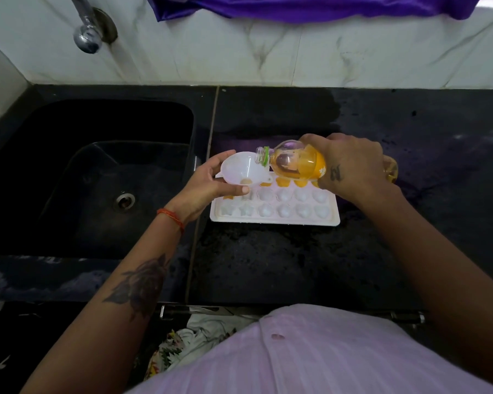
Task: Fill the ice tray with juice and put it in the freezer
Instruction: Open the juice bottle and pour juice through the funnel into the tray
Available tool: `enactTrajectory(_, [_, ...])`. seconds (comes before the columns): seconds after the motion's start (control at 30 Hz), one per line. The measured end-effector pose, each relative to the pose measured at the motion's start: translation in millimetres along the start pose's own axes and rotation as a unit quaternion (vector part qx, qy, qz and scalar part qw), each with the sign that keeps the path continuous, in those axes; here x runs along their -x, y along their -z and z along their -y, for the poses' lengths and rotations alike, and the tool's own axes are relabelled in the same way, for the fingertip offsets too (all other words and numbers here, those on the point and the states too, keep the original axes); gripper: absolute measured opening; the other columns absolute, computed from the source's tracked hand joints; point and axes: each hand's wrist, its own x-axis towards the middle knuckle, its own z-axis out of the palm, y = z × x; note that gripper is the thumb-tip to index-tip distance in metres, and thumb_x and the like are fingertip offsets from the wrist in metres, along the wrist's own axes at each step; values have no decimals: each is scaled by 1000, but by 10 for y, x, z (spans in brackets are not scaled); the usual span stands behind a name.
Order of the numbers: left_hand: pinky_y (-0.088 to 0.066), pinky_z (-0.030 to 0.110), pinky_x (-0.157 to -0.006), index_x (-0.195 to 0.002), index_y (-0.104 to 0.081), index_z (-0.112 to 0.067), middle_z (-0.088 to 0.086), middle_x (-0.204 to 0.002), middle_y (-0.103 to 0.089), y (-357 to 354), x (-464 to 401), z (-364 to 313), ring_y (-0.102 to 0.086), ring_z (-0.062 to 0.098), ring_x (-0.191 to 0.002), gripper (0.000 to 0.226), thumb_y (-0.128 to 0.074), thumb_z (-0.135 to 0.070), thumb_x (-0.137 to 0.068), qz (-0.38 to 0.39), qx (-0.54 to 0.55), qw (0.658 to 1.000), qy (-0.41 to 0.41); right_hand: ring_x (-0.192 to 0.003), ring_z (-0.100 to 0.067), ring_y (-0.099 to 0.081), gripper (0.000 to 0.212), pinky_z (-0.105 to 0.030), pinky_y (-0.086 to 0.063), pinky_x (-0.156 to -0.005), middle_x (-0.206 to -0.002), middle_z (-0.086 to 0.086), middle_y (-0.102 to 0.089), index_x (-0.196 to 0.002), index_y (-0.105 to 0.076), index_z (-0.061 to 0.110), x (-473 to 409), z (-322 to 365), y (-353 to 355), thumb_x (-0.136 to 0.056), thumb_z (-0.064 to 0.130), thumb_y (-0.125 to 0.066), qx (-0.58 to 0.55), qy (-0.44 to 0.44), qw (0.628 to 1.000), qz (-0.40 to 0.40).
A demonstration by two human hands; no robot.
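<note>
Both hands hold tight: left grip (pixel 211 183) on funnel (pixel 241 167), right grip (pixel 350 163) around tilted juice bottle (pixel 293 162).

Left hand (pixel 211 180) cupped, fingers curled in closed grip; right hand (pixel 350 163) clamped opposite, wrist rolled inward, forearms converging.

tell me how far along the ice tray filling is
Done: several cells in the far row of the ice tray hold orange juice. In hand: the left hand holds a funnel over the tray; the right hand tips the bottle into it. Left: the near two rows look empty, then freezing.
</note>
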Motion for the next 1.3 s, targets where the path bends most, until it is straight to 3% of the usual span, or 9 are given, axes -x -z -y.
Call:
enactTrajectory(0.17, [-52, 42, -96, -134, -46, -22, 5, -132, -51, -25, -17, 14, -53, 26, -121, 82, -79, 5, -64, -5, -14, 1000, 3, -92, -31, -60, 63, -31, -30, -64, -107, -6, -62, -135, -39, 37, -5, -14, 2, -80, 31, -70, 17, 7, 1000, -2])
enactTrajectory(0.43, [-56, 36, -88, -133, -46, -23, 3, -132, -51, -43, -43, 18, -52, 25, -121, 82, -79, 5, -64, -1, -15, 1000, 2, -98, -31, -59, 63, -32, -29, -66, -114, -7, -60, -136, -37, 37, -16, 4, 51, -83, 29, -68, 31, 10, 999, 11])
enactTrajectory(0.7, [-56, 39, -89, -135, -45, -21, 5, -131, -54, -25, -30, 13, -57, 27, -118, 83, -79, 7, -64, -2, -4, 1000, -1, -93, -29, -59, 64, -31, -29, -65, -104, -5, -61, -134, -39, 37, -22, 0, 29, -79, 30, -70, 3, 1, 1000, 16])
enactTrajectory(0.97, [-53, 44, -94, -133, -48, -26, 6, -131, -56, -23, -40, -63, -58, 26, -118, 99, -87, -22, -42, 16, 9, 1000, -5, -95, -31, -59, 72, -31, -31, -67, -101, -2, -62, -133, -41, 38, 19, -62, 56, -70, 28, -75, -46, -28, 998, 38])
enactTrajectory(1.17, [-55, 39, -92, -135, -48, -24, 4, -127, -57, -154, -93, -80, -58, 26, -116, 90, -82, -10, -52, 25, -4, 1000, -9, -95, -31, -60, 66, -32, -33, -67, -102, -3, -63, -130, -43, 39, 80, -184, 17, -72, 34, -75, -34, -31, 999, 24])
enactTrajectory(1.3, [-53, 43, -94, -133, -49, -26, 3, -127, -58, -212, -106, -68, -59, 26, -116, 98, -87, -18, -44, 33, -14, 999, -4, -89, -31, -61, 58, -31, -31, -65, -98, -3, -63, -128, -44, 41, 120, -247, -48, -77, 40, -72, -6, -29, 1000, -4])
